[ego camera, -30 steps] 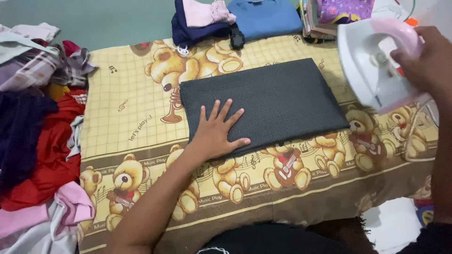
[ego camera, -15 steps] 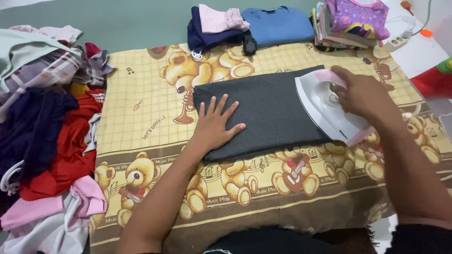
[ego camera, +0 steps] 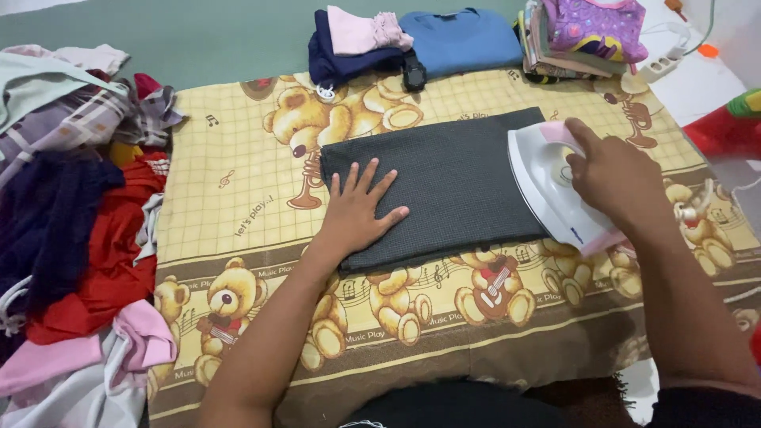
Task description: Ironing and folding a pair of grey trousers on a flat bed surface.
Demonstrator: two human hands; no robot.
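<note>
A folded dark grey cloth (ego camera: 452,178) lies flat on a yellow blanket with teddy-bear print (ego camera: 238,190). My left hand (ego camera: 358,212) rests palm down on the cloth's left part, fingers spread. My right hand (ego camera: 610,176) grips the pink handle of a white and pink iron (ego camera: 547,190), which sits sole down on the cloth's right edge, its tip pointing left.
A heap of unfolded clothes (ego camera: 71,206) in red, navy, pink and plaid lies at the left. Folded stacks stand along the far edge: navy and pink (ego camera: 357,43), blue (ego camera: 460,40), purple (ego camera: 587,28). A white power strip (ego camera: 662,67) and a red object (ego camera: 725,127) lie at the right.
My right hand brought the iron down from the air at the right onto the cloth's right edge. My left hand has stayed flat on the cloth.
</note>
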